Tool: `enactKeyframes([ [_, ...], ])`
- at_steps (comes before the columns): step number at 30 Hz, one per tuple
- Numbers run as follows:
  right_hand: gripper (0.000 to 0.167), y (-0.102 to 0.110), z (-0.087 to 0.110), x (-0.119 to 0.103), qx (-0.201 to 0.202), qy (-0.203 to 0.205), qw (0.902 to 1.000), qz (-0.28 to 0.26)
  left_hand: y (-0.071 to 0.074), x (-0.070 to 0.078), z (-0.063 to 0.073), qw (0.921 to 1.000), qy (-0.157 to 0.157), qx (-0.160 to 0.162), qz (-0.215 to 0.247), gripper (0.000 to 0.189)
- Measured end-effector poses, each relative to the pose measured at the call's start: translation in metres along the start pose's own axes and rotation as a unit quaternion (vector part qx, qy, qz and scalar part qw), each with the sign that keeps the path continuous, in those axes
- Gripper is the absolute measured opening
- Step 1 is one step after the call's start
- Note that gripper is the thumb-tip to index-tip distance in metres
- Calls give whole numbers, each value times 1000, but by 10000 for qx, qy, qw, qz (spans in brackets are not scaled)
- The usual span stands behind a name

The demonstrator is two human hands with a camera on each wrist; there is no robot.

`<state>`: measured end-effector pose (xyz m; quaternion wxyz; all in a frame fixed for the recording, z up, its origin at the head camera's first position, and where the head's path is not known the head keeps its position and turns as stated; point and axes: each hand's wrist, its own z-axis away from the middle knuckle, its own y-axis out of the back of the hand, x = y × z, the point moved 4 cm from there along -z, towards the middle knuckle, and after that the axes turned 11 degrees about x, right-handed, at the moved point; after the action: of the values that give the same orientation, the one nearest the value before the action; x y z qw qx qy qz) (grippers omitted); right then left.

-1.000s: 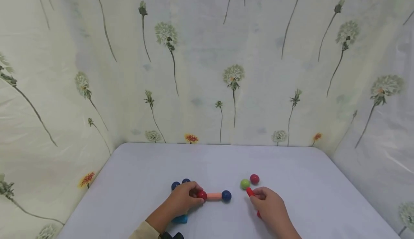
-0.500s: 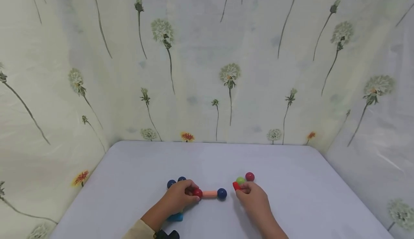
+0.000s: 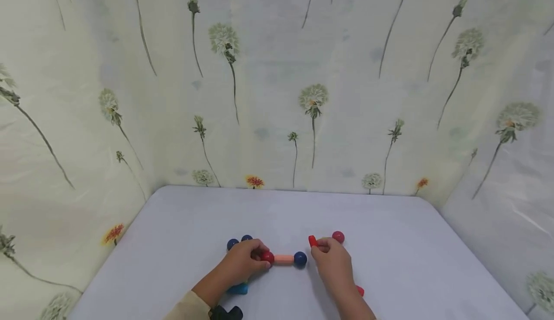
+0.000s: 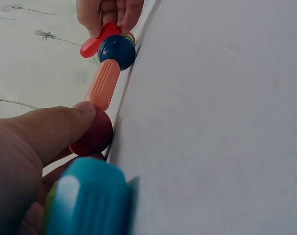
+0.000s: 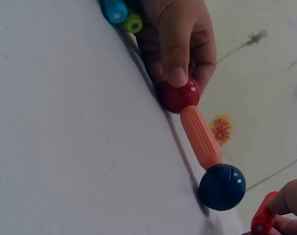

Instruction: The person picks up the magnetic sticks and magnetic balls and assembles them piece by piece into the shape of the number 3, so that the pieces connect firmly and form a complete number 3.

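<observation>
My left hand [image 3: 243,262] grips a red ball [image 3: 268,258] between thumb and fingers. A ribbed peach rod [image 3: 283,260] joins that ball to a dark blue ball [image 3: 300,259], making one straight piece along the table. Thumb and fingers of my right hand [image 3: 333,264] pinch a short red rod [image 3: 312,241], its free end pointing up and away. In the head view, this rod stands just beyond and to the right of the blue ball, apart from it. The right wrist view shows the red rod's pale end dot [image 5: 259,228].
Two dark blue balls [image 3: 232,244] lie behind my left hand. Close to its wrist are a turquoise rod [image 3: 238,288] and a lime green rod [image 5: 133,23]. Another red ball [image 3: 338,236] lies beyond my right hand; a red piece [image 3: 360,291] shows beside its wrist.
My right hand has moved left and farther away with the red rod, now held more upright, and covers the green ball seen before. My left hand keeps its grip on the red ball.
</observation>
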<state>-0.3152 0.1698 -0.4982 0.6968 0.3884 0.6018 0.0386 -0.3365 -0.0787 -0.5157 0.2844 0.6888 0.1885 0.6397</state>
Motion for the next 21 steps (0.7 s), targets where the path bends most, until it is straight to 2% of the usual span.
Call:
enactKeyframes([
  [5, 31, -7, -2, -4, -103, -184, 9996, -167, 2, 0, -1, 10000, 4, 72, -25, 24],
  [11, 34, -16, 1, 1, -170, -381, 9990, -139, -6, -3, 1, 9998, -6, -126, 145, 23],
  [17, 30, -23, 3, -3, -186, -242, 9988, -385, -5, -1, 0, 10000, -33, 9, 85, 23],
  [21, 30, -27, 2, -5, -157, -308, 9979, -550, -2, 0, -2, 10000, -3, -9, 70, 24],
])
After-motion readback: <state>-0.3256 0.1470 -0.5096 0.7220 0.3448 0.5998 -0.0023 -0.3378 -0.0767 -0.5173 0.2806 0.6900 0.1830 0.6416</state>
